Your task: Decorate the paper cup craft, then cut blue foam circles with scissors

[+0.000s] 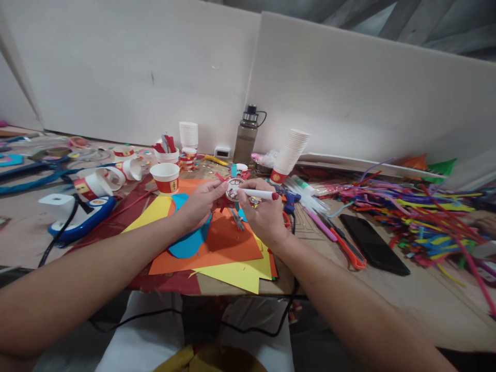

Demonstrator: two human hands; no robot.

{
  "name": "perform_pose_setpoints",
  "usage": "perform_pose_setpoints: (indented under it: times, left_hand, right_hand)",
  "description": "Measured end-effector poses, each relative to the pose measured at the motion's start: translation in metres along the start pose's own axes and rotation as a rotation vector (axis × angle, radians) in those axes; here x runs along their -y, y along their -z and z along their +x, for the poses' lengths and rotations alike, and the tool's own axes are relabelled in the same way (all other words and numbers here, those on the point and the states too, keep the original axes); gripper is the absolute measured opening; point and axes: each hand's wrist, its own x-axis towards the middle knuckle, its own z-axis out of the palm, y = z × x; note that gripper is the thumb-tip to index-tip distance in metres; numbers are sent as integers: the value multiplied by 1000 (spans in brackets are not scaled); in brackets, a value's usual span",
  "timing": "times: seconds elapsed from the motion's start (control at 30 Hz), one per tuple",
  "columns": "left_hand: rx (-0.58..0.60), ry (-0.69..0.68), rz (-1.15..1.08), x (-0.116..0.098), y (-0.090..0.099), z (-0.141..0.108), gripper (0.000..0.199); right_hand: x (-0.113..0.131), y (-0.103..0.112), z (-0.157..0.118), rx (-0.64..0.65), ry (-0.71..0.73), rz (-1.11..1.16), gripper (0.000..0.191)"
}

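Observation:
A small round white craft piece (234,189) with red and teal strips sticking out around its rim is held up over the coloured paper. My left hand (203,202) pinches its left edge. Closed around a white marker (259,194) with a red end, my right hand (265,214) is at the piece's right side, the marker's other end against its face. Under both hands lie orange paper (232,240), yellow paper (240,276) and a blue cut shape (188,243). Silver scissors, partly hidden, rest on the orange sheet.
Paper cups (166,178) and a blue power strip (83,219) stand at the left. Behind are a bottle (245,138) and a leaning cup stack (290,152). A glue gun (290,199), a red cutter (349,250), a black phone (374,243) and colourful pipe cleaners (434,219) lie right.

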Motion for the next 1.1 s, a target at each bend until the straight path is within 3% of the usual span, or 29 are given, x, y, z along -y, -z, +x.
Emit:
perform_pose_setpoints:
  times: [1.1]
  left_hand:
    - [2, -3, 30, 3, 1, 0, 27]
  right_hand:
    - [-2, 1, 2, -17, -9, 2, 10]
